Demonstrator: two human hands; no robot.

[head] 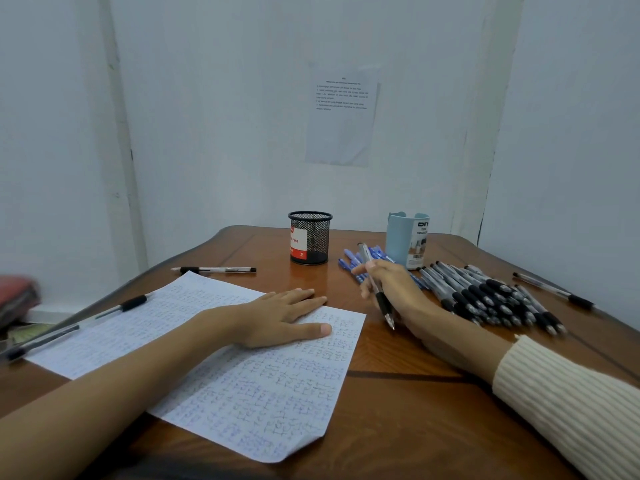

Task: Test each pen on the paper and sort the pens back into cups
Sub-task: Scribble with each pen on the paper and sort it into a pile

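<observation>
Right hand point(394, 289) pinches a pen point(384, 306), tip down, just off the paper point(242, 375). Left hand point(280, 317) flat on it, fingers straight. Pen pile point(485, 296) right of grip; mesh cup point(310, 237), blue cup point(407, 239) beyond.

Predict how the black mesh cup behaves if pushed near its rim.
The black mesh cup looks empty and is open wire mesh, so probably light and easy to tip. It stands on a glossy table, so a low push likely slides it. Being round, it might roll once tipped.
</observation>
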